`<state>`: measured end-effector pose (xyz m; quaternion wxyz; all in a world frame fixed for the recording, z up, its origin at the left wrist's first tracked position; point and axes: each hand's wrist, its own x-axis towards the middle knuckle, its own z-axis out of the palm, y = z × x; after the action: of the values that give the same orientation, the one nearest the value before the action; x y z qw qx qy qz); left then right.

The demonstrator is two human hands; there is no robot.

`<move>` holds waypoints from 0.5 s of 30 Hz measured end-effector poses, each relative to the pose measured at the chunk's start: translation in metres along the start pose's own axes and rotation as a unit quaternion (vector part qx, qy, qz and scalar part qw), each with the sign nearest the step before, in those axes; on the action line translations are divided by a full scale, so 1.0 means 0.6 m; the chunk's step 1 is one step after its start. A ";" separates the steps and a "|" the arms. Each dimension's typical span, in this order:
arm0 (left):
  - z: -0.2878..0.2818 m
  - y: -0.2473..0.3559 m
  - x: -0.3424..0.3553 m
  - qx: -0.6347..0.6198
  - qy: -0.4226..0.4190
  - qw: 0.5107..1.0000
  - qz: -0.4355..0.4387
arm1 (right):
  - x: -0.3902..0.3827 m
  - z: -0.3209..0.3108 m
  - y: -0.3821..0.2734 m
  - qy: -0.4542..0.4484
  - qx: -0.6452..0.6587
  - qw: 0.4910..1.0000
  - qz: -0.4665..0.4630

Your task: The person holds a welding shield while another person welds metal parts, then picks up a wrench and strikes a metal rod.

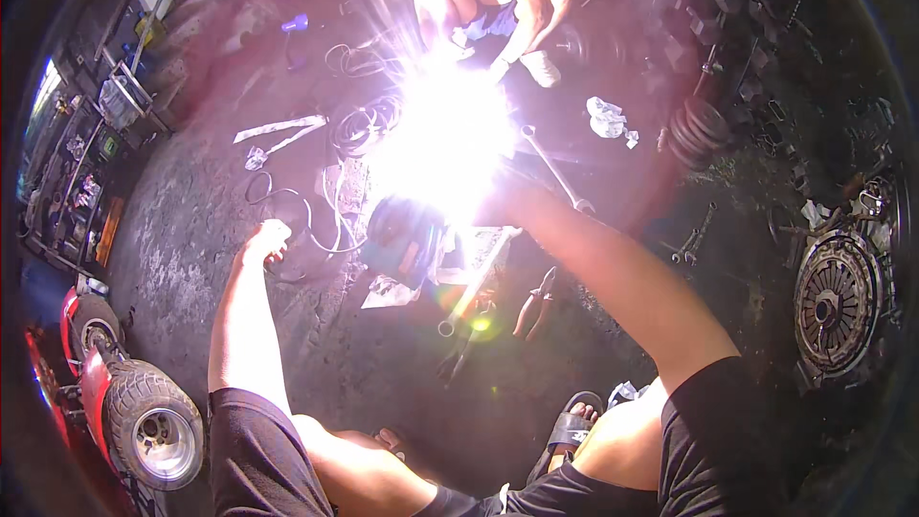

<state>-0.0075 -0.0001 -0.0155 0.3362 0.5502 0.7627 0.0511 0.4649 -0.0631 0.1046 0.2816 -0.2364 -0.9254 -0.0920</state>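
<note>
A blinding white arc glare (442, 134) fills the centre over a dark housing (397, 239) on the floor. My right hand (503, 196) reaches into the glare, its fingers and anything in them hidden. My left hand (273, 239) hangs left of the housing near a looping cable (316, 230), fingers loosely bent and apart, holding nothing visible. A long spanner (550, 163) lies right of the glare; pliers (536, 302) lie below it. A co-worker's arm (522, 19) comes down from the top toward the glare.
A white strip (278, 127) and crumpled paper (606, 120) lie on the floor. At left are a shelf rack (120, 96) and a small red wheeled machine (96, 393). A round clutch-like plate (835, 302), coiled springs (699, 134) and scattered metal parts crowd the right.
</note>
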 end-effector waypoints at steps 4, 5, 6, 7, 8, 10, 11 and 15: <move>-0.001 0.007 -0.006 0.015 0.014 1.000 -0.021 | -0.018 0.014 0.008 -0.028 0.018 0.999 0.022; -0.002 0.007 -0.006 0.012 0.019 1.000 -0.020 | -0.020 0.018 0.011 -0.036 0.022 0.999 0.028; -0.004 0.007 -0.005 0.017 0.031 0.999 -0.022 | -0.022 0.021 0.013 -0.042 0.023 0.998 0.032; -0.006 0.007 -0.005 0.022 0.032 0.999 -0.033 | -0.024 0.024 0.015 -0.046 0.023 0.998 0.036; -0.007 0.007 -0.005 0.051 0.051 0.997 -0.041 | -0.026 0.025 0.017 -0.047 0.022 0.998 0.039; -0.009 0.006 -0.010 0.062 0.088 0.994 -0.029 | -0.025 0.026 0.017 -0.040 0.016 0.998 0.034; -0.010 0.005 -0.014 0.071 0.094 0.992 -0.048 | -0.024 0.026 0.015 -0.036 0.012 0.999 0.030; -0.013 0.005 -0.029 0.081 0.122 0.989 -0.037 | -0.012 0.021 0.006 0.003 0.001 1.000 0.006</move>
<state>-0.0065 -0.0119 -0.0002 0.1971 0.5365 0.8194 0.0435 0.4660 -0.0588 0.0900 0.2855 -0.2412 -0.9232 -0.0899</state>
